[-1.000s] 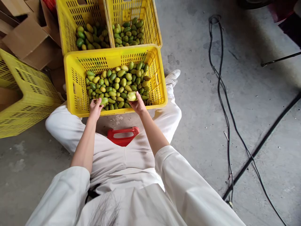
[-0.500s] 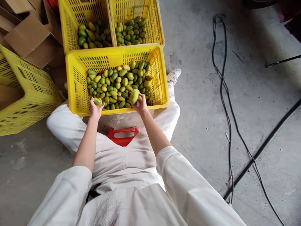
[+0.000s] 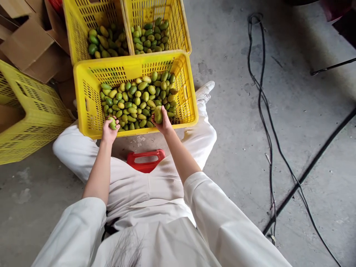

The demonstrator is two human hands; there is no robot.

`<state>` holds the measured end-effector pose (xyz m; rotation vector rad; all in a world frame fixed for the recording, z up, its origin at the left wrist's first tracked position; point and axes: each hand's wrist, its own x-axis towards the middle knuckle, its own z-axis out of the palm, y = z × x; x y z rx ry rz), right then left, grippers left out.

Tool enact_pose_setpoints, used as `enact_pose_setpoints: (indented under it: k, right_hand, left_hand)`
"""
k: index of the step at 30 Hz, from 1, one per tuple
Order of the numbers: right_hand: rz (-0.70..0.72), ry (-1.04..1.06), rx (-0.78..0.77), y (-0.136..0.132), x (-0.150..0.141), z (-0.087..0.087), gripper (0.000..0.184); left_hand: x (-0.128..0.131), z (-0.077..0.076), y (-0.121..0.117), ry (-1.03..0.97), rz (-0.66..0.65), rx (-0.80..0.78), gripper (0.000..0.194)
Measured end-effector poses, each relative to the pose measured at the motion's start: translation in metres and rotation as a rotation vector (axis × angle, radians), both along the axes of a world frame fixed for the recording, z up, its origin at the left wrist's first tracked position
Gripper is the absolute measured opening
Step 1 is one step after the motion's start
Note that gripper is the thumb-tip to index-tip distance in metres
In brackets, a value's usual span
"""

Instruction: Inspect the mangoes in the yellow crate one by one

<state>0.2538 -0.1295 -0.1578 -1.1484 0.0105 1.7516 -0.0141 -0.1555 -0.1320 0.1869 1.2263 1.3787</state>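
Note:
My left hand [image 3: 109, 130] is closed around a small green mango [image 3: 112, 123], just over the near left edge of a yellow plastic crate [image 3: 91, 135]. A larger yellow-green mango [image 3: 158, 115] sits in my right hand [image 3: 166, 124], the thumb along its right side and fingers partly hidden behind it. That hand is over the near right part of the same crate. Below both hands, many green and yellowish mangoes [image 3: 137, 101] lie loose in the crate, heaped more thickly toward its middle and right.
Two more yellow crates, a left one [image 3: 72, 40] and a right one [image 3: 187, 31], hold mangoes behind. An upended yellow crate [image 3: 41, 107] and cardboard boxes [image 3: 30, 46] stand left. A red plastic stool [image 3: 146, 167] shows between my legs. Black cables [image 3: 278, 155] cross the floor.
The mango in my left hand has turned more upright as the hand rotated. My right hand has turned its mango and wrapped further round it. The view has shifted slightly.

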Motion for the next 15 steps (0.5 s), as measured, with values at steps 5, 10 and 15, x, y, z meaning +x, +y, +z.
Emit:
enact_pose_setpoints:
  k: [5,10,15]
  right_hand:
    - [0.015,0.021,0.046,-0.002,0.001,0.001,0.052]
    - [-0.019,0.034,0.082,-0.003,0.002,-0.002,0.056]
    - [-0.022,0.013,0.117,-0.006,0.0,-0.004,0.025]
  left_hand:
    - [0.002,-0.006,-0.002,0.097,-0.017,0.051,0.023]
    - [0.0,-0.01,-0.001,0.131,0.04,0.108,0.022]
    - [0.001,-0.016,0.001,0.176,0.013,0.089,0.038]
